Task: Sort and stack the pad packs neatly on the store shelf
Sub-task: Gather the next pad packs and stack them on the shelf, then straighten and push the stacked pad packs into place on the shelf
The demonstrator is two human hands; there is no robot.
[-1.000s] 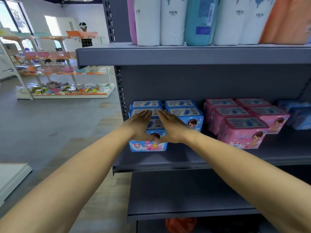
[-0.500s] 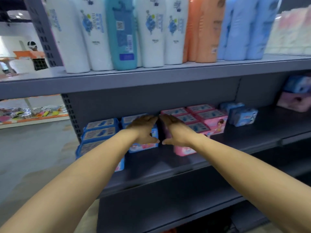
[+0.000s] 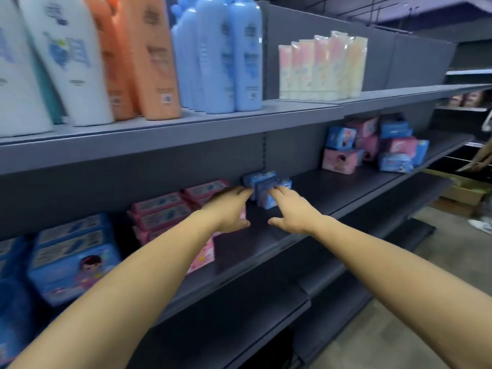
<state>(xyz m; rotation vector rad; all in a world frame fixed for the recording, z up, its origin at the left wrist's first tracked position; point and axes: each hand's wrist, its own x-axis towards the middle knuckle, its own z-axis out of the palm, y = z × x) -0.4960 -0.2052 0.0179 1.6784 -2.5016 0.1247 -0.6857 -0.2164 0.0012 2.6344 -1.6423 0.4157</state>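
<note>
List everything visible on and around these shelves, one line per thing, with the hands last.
White bottles: at least two, top shelf, far left.
Orange bottles: two or more, top shelf.
Blue bottles: several, top shelf.
Pastel tubes: row, pink and cream, top shelf right.
Blue pad packs: stacked, middle shelf left.
Pink pad packs: stacked, beside them.
Small blue packs: two or three, at the fingertips.
Mixed pile: pink and blue, far right, unsorted.
Cardboard box: brown, floor right.
Left hand: open.
Right hand: open.

Shelf [image 3: 332, 187] dark grey. Blue packs [image 3: 262, 186] at centre; pink packs [image 3: 165, 211] at 9 o'clock, grey label tops. Big blue pack [image 3: 72, 265] at 8 o'clock, cartoon girl print. Mixed pile [image 3: 372, 145] at 2 o'clock, pink and blue. Bottles up top: white [image 3: 66, 59], orange [image 3: 149, 57], light blue [image 3: 226, 54]. Pastel tubes [image 3: 322, 66], pink and cream.
</note>
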